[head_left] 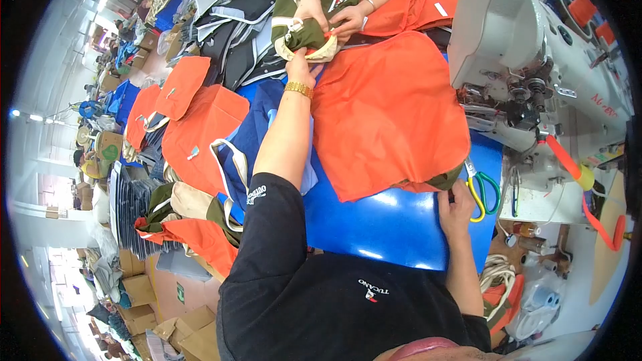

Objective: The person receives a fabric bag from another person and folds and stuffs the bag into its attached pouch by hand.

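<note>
My left hand (pixel 302 71), below a gold watch, reaches forward to an olive-green drawstring bag (pixel 304 35) with cream trim. Its fingers are closed on the bag's near edge, partly hidden by the cloth. Two hands of another person (pixel 338 19) work on the same bag from the far side. My right hand (pixel 457 208) lies at the near right corner of a large orange fabric piece (pixel 391 113), fingers apart, thumb by the olive edge showing underneath. Just right of it are scissors (pixel 481 190) with yellow and green handles.
A sewing machine (pixel 508 47) stands at the right of the blue tabletop (pixel 381 227). Orange pieces (pixel 204 130) and navy fabric (pixel 264 110) lie to the left. Black pieces with grey edging (pixel 251 33) are piled behind. Cardboard boxes (pixel 137 291) stand on the floor.
</note>
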### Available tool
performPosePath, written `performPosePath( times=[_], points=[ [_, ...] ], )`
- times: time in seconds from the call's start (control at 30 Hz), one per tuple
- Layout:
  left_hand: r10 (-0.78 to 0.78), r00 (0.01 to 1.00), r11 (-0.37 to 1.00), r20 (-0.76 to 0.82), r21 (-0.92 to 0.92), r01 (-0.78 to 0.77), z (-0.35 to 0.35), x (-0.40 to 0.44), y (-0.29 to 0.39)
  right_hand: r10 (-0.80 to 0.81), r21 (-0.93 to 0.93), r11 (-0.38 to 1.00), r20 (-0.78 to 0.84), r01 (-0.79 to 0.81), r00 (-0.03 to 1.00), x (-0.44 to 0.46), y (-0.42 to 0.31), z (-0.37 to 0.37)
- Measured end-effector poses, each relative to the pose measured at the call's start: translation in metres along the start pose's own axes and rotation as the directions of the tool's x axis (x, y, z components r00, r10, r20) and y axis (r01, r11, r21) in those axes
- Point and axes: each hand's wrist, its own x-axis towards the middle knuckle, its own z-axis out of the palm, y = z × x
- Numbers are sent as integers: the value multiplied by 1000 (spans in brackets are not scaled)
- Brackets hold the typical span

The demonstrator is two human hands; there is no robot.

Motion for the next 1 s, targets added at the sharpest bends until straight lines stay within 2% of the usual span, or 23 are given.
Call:
performPosePath(
  times=[0.13,0.17,0.3,0.43,0.53,0.57,0.7,0.8,0.83,0.87,0.93,1.0],
  points=[
    [10,999,996,-39,-83,-13,5,-10,7,16,0,1000,8,-16,1000,0,0,-1],
    [29,999,995,18,-98,-28,1,-3,5,9,4,1000,4,-9,1000,-1,2,1],
    [41,999,976,18,-214,-36,7,-13,19,6,10,1000,-1,-6,1000,-1,0,0],
    [41,997,996,-72,-79,-46,7,0,21,13,15,1000,-6,-13,1000,1,-2,0],
    [11,999,998,-32,-55,-13,0,10,24,9,12,1000,-8,-9,1000,1,-2,0],
    [2,998,1000,-65,8,-1,-2,13,25,10,16,1000,-9,-9,1000,1,-2,1],
    [-92,996,995,-1,-35,92,-6,21,39,3,4,1000,-9,-3,1000,0,1,1],
    [-5,993,977,117,-211,30,-15,74,27,31,16,999,9,-31,999,0,-1,0],
    [40,993,956,107,-292,-7,-18,101,26,28,16,999,10,-29,1000,-1,0,0],
    [220,969,922,111,-348,-169,-16,107,29,25,15,1000,4,-25,1000,-3,1,0],
    [374,925,890,59,-303,-341,8,63,71,15,12,1000,-14,-15,1000,-1,4,0],
    [477,878,861,-26,-184,-473,19,34,118,9,18,1000,-15,-9,1000,-3,3,-1]
  ],
)
